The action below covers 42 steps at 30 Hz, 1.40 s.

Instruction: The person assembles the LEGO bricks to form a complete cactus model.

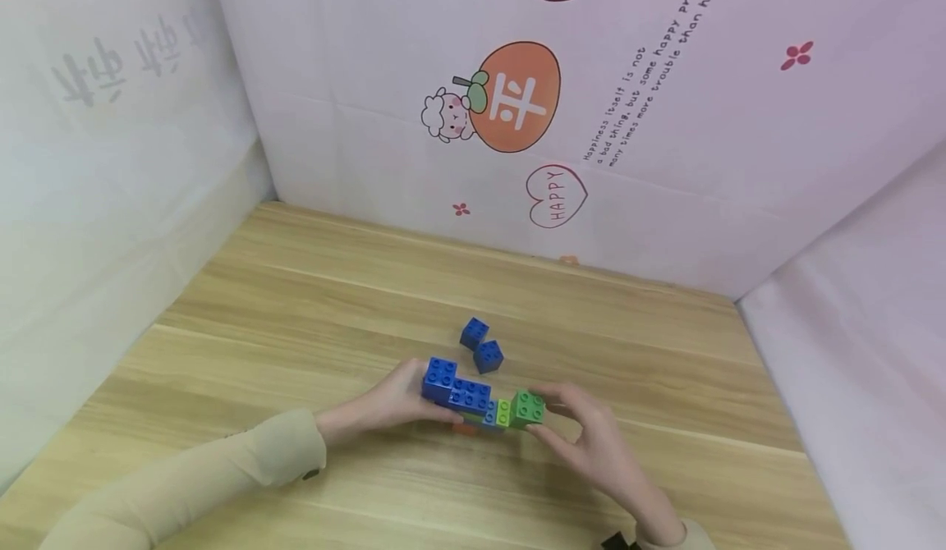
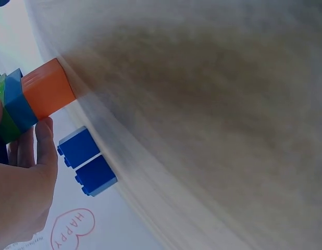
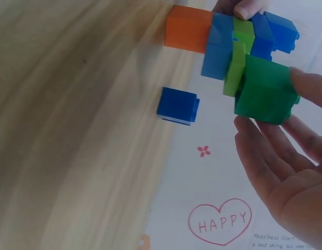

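My left hand (image 1: 405, 398) grips a stack of toy building bricks from the left. An orange brick (image 2: 49, 88) forms its bottom, with a lighter blue brick (image 3: 218, 47) above, then lime-green bricks (image 3: 235, 67), and a blue brick (image 1: 470, 396) with a square blue brick (image 1: 440, 376) on top. Between thumb and fingers, my right hand (image 1: 587, 431) pinches a square green brick (image 3: 268, 88) at the stack's right end. This brick meets or overlaps the lime-green one; whether its underside is seated on the studs is hidden.
Two square blue bricks (image 1: 488, 357) stand close together on the wooden table (image 1: 355, 287), just beyond the hands. White printed sheets (image 1: 369, 123) wall the table at the back and both sides.
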{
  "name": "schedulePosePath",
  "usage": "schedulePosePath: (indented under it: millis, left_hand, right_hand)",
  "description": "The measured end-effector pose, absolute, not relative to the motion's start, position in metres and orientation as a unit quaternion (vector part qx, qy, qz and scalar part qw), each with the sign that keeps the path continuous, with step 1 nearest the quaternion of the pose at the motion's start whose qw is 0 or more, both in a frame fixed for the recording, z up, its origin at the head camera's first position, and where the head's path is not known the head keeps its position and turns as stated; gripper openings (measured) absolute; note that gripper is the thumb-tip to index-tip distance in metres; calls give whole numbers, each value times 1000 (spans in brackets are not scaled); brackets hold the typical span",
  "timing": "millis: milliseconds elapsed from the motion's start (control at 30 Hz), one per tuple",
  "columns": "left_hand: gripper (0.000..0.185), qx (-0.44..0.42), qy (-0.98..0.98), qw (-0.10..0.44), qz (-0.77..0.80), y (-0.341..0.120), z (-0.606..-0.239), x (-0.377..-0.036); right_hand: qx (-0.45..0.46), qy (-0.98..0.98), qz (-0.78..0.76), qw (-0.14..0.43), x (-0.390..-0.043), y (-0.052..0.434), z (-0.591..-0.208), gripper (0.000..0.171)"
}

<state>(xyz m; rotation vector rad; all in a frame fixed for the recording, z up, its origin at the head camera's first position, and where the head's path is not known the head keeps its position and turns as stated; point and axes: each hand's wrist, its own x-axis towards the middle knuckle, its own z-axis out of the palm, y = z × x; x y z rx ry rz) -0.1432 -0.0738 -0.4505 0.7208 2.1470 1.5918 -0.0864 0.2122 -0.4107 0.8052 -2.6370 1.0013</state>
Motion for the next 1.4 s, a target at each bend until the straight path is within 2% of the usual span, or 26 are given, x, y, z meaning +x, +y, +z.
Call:
schedulePosePath:
  millis: [267, 600, 800, 1200, 1400]
  left_hand:
    - [54, 264, 746, 205, 576, -76, -446, -143]
    - [53, 271, 746, 207, 572, -76, -445, -143]
    - [51, 267, 751, 208, 567, -77, -446, -142]
    - [49, 278, 750, 198, 567, -78, -444, -140]
    - [49, 276, 751, 196, 567, -79, -444, -140]
  right_hand:
    - [287, -878, 362, 122, -93, 212, -400, 30]
    - [285, -875, 372, 123, -116, 215, -395, 25]
    - [266, -885, 373, 80, -133, 217, -397, 22]
    - [243, -887, 392, -20, -169, 218, -420, 33]
    - [246, -884, 395, -46, -181, 214, -426, 35]
